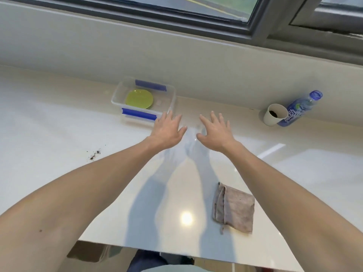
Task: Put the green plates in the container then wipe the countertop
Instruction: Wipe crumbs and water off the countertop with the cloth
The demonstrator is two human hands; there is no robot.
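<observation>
A clear plastic container with blue clips on its near and far sides is seen at the back of the white countertop, close to the wall. A green plate is lain flat inside it (whether more than one is stacked there cannot be told). Further right, a paper cup with a dark residue at its bottom is stood just beside a blue-labelled bottle, the two appearing to touch.

Both arms are stretched out over the counter. The left hand is held flat with fingers spread, empty, its fingertips at the container's near right corner. The right hand is likewise spread and empty, a little apart from the left.

A folded grey-brown cloth is laid near the front edge, under the right forearm. Dark crumbs are scattered on the left. A window frame is set above the pale wall behind.
</observation>
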